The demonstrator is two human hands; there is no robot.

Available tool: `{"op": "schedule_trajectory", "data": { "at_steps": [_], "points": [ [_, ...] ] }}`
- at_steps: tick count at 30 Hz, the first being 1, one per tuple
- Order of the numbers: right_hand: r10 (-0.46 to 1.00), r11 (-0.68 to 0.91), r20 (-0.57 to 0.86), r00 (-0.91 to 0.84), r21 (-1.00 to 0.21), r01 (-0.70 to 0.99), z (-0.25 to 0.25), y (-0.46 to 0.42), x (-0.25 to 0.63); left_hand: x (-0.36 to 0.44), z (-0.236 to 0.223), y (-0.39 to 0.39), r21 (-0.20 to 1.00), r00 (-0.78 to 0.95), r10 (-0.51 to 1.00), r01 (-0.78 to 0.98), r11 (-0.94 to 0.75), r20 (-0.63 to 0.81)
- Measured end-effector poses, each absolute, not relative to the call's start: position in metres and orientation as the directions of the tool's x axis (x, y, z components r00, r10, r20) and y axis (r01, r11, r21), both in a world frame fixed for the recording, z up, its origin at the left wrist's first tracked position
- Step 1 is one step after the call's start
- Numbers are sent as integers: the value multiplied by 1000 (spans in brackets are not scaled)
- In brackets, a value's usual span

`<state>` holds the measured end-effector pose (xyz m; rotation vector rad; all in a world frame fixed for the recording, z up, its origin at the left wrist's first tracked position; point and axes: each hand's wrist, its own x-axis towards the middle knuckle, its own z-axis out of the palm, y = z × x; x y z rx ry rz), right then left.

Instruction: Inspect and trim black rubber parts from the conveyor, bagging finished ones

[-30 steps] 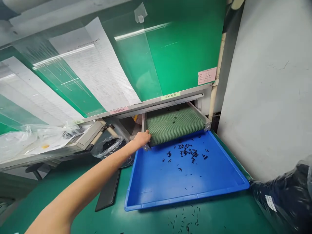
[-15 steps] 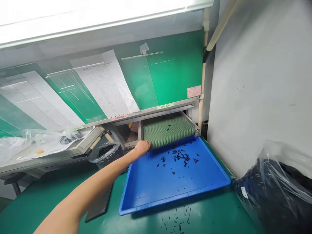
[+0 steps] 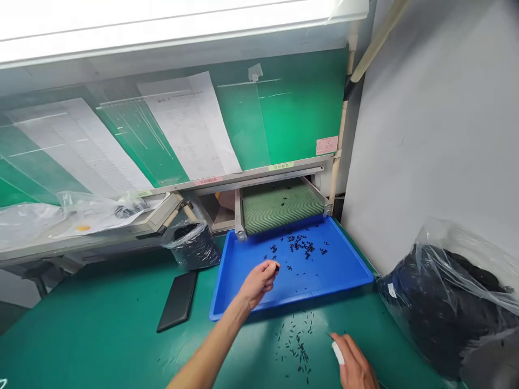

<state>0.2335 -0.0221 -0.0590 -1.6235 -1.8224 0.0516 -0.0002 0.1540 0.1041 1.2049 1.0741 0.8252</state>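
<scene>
Small black parts (image 3: 300,244), blue tray (image 3: 344,270), left hand (image 3: 258,283) pinched, perhaps on 1, right hand (image 3: 352,360) curled, grip unclear, above green mat (image 3: 101,319)

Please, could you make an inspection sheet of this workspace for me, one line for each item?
Surface: green bench mat, with small black parts loose on it.
Job's things: blue plastic tray under the end of a green mesh conveyor belt; small black parts lie on both.
Clutter: black phone-like slab; bin lined with plastic; clear bag of dark contents.
Hands: left hand above the tray, fingers pinched, held item unclear; right hand above the mat, with a white piece at its fingers.
Cables: nothing seen.
Surroundings: grey wall; printed papers behind clear sheeting.
</scene>
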Motion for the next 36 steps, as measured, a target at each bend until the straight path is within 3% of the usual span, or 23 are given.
{"op": "schedule_trajectory", "data": {
  "at_steps": [3, 7, 17, 31, 36],
  "points": [
    [937, 193, 351, 4, -524, 830, -16, -12, 230, 12, 86, 107, 843, 363, 890, -354, 405, -275],
    [957, 186, 289, -7, -597, 780, 39, -8, 209, 19, 84, 70, 744, 411, 862, -467, 478, -296],
    [908, 342, 390, -151, -486, 804, 90, -19, 175, 11, 85, 31, 806, 440, 852, -371, 461, -285],
    [894, 399, 339, -294, -299, 867, 94, -22, 163, -8, 83, 26, 882, 508, 825, -233, 409, -248],
    [865, 440, 336, -372, -151, 885, 100, -17, 161, -16, 84, 31, 935, 531, 812, -95, 341, -242]
  ]
}}
